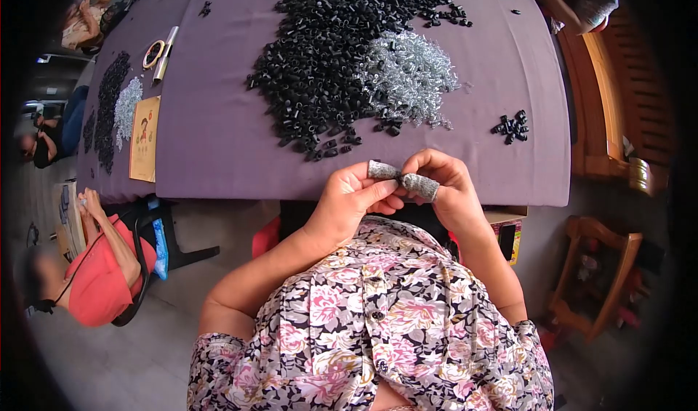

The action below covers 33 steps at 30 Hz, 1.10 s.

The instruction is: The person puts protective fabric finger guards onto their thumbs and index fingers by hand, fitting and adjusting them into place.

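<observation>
Just beyond the table's near edge, my left hand (pixel 347 202) and my right hand (pixel 452 193) meet with fingertips pinched together. A small black piece (pixel 399 181) is held between them, mostly covered by the fingers, so its shape is hidden. Grey cloth finger covers sit on my left index finger (pixel 382 170) and my right thumb (pixel 420 186). Ahead of my hands spreads a big pile of small black plastic pieces (pixel 313 69). Against its right side lies a heap of small clear pieces (pixel 414 77). Farther right is a small cluster of finished-looking black pieces (pixel 511 127).
A purple cloth covers the table (pixel 211 135). On the left lie a booklet (pixel 145 139), a tape roll (pixel 153 54), and smaller black (pixel 109 113) and clear (pixel 128 106) piles. A person in a red top (pixel 105 273) sits at left. A wooden chair (pixel 592 276) stands right.
</observation>
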Each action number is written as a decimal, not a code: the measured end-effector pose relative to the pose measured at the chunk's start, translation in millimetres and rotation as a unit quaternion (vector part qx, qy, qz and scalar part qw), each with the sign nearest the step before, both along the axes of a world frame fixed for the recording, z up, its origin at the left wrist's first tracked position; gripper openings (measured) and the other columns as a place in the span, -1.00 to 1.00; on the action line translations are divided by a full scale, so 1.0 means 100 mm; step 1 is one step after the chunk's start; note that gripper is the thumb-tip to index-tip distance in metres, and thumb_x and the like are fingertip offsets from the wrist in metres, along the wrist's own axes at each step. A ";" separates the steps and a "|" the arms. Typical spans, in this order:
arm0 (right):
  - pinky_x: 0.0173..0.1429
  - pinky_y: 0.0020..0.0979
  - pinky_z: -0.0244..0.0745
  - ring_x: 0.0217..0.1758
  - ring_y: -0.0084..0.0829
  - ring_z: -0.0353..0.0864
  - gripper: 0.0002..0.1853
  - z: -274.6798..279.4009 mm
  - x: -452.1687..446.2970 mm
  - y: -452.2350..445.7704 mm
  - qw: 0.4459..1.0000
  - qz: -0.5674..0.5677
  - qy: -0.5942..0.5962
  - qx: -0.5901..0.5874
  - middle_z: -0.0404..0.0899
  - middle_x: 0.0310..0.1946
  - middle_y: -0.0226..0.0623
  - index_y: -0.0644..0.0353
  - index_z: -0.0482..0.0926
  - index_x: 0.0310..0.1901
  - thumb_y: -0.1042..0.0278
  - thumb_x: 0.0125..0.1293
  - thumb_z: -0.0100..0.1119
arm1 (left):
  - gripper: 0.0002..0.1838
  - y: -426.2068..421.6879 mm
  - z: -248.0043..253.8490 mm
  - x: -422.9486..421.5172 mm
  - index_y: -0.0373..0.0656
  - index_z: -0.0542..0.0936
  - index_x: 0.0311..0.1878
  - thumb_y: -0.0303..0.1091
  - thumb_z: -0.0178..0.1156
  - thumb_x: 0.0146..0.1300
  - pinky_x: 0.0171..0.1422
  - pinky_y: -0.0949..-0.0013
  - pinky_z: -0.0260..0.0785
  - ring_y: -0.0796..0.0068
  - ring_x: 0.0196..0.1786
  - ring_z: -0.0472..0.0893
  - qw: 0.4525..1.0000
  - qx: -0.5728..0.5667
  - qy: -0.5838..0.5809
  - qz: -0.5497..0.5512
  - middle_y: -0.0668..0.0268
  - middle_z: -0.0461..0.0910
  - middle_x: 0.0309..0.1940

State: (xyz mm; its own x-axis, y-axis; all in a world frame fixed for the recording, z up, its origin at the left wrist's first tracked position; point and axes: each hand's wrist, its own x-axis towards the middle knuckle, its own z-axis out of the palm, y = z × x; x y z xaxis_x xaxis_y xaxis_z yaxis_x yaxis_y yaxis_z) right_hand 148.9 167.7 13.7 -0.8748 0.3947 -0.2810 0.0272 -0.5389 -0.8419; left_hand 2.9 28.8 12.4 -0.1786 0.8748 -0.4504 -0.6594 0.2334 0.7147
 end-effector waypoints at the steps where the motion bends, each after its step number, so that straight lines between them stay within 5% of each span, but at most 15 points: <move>1: -0.12 -0.57 0.47 -0.27 -0.66 0.55 -0.91 0.00 -0.01 -0.01 1.000 -0.004 -0.003 -0.001 0.60 -0.33 -0.44 0.30 0.57 -0.21 0.60 0.25 0.23 | -0.83 0.00 -0.01 -0.01 -0.27 0.59 -0.01 -0.43 0.16 0.41 -0.15 0.54 0.58 0.56 -0.26 0.68 1.000 0.002 -0.009 0.000 0.25 0.70 -0.19; 6: -0.15 -0.56 0.47 -0.28 -0.64 0.53 -0.89 0.00 -0.04 -0.08 1.000 -0.023 0.003 -0.009 0.57 -0.31 -0.46 0.30 0.58 -0.22 0.57 0.23 0.30 | -0.82 -0.03 -0.01 -0.02 -0.26 0.59 -0.01 -0.41 0.16 0.41 -0.15 0.54 0.60 0.57 -0.26 0.69 0.998 -0.003 -0.058 0.005 0.26 0.69 -0.19; 9: -0.16 -0.49 0.50 -0.23 -0.52 0.58 -0.83 -0.03 -0.09 -0.15 0.968 -0.049 -0.004 0.246 0.55 -0.27 -0.38 0.32 0.60 -0.19 0.60 0.18 0.31 | -0.82 -0.06 -0.07 -0.03 -0.25 0.60 -0.01 -0.41 0.16 0.41 -0.16 0.53 0.60 0.56 -0.26 0.68 0.996 -0.010 -0.088 0.013 0.28 0.69 -0.20; 13: -0.16 -0.36 0.55 -0.21 -0.28 0.62 -0.72 0.14 -0.15 -0.28 0.852 -0.032 -0.032 0.522 0.52 -0.24 -0.20 0.33 0.64 -0.11 0.61 0.09 0.32 | -0.84 -0.12 -0.10 -0.08 -0.22 0.61 -0.04 -0.39 0.17 0.41 -0.15 0.52 0.58 0.58 -0.27 0.67 0.987 -0.026 -0.152 0.036 0.30 0.69 -0.19; 17: -0.13 -0.30 0.56 -0.21 -0.23 0.62 -0.70 0.35 -0.22 -0.22 0.887 0.049 -0.030 0.458 0.54 -0.22 -0.18 0.31 0.64 -0.05 0.60 0.14 0.29 | -0.84 -0.22 -0.09 -0.17 -0.22 0.61 -0.03 -0.40 0.18 0.40 -0.16 0.51 0.59 0.56 -0.27 0.68 0.986 -0.017 -0.148 0.072 0.26 0.69 -0.21; 20: -0.13 -0.27 0.55 -0.15 -0.13 0.63 -0.66 0.20 -0.39 0.01 0.806 -0.016 -0.088 0.584 0.57 -0.22 -0.14 0.26 0.65 -0.08 0.62 0.04 0.27 | -0.83 -0.25 -0.11 -0.29 -0.23 0.61 -0.02 -0.42 0.19 0.38 -0.17 0.50 0.59 0.53 -0.27 0.68 0.993 0.005 -0.093 0.078 0.22 0.70 -0.21; 21: -0.14 -0.27 0.54 -0.14 -0.15 0.62 -0.66 0.15 -0.47 0.08 0.729 -0.021 -0.083 0.679 0.56 -0.23 -0.16 0.21 0.67 -0.13 0.63 -0.03 0.25 | -0.83 -0.24 -0.12 -0.32 -0.23 0.61 -0.03 -0.41 0.20 0.38 -0.17 0.50 0.58 0.52 -0.27 0.68 0.993 0.004 -0.090 0.078 0.22 0.70 -0.21; 24: -0.15 -0.24 0.53 -0.17 -0.18 0.59 -0.78 0.15 -0.65 0.09 0.669 0.005 -0.075 0.740 0.52 -0.29 -0.21 0.22 0.65 -0.25 0.61 0.00 0.22 | -0.83 -0.24 -0.15 -0.35 -0.23 0.62 -0.02 -0.41 0.21 0.38 -0.17 0.50 0.58 0.51 -0.27 0.69 0.992 -0.001 -0.091 0.083 0.22 0.70 -0.21; 27: -0.14 -0.22 0.53 -0.15 -0.16 0.58 -0.69 0.03 -0.75 0.18 0.607 0.056 -0.130 0.782 0.51 -0.28 -0.24 0.22 0.65 -0.19 0.63 -0.06 0.26 | -0.83 -0.25 -0.19 -0.36 -0.23 0.61 -0.02 -0.41 0.21 0.38 -0.17 0.49 0.57 0.50 -0.26 0.69 0.992 0.009 -0.094 0.083 0.22 0.70 -0.21; 33: -0.07 -0.20 0.52 -0.11 -0.14 0.54 -0.62 0.05 -0.78 0.20 0.606 0.074 -0.127 0.782 0.49 -0.24 -0.23 0.20 0.60 -0.16 0.60 -0.14 0.29 | -0.83 -0.25 -0.18 -0.34 -0.22 0.61 -0.02 -0.41 0.21 0.38 -0.16 0.49 0.57 0.51 -0.26 0.68 0.993 0.021 -0.085 0.076 0.23 0.70 -0.21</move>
State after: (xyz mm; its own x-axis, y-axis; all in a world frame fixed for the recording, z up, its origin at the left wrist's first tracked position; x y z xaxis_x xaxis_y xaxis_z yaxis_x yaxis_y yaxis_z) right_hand 71.1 187.4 19.2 -0.9402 0.2741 0.2024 0.2129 0.9364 -0.2791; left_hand -31.6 3.4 -5.5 -0.2340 0.8621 -0.4495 -0.7972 0.0945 0.5963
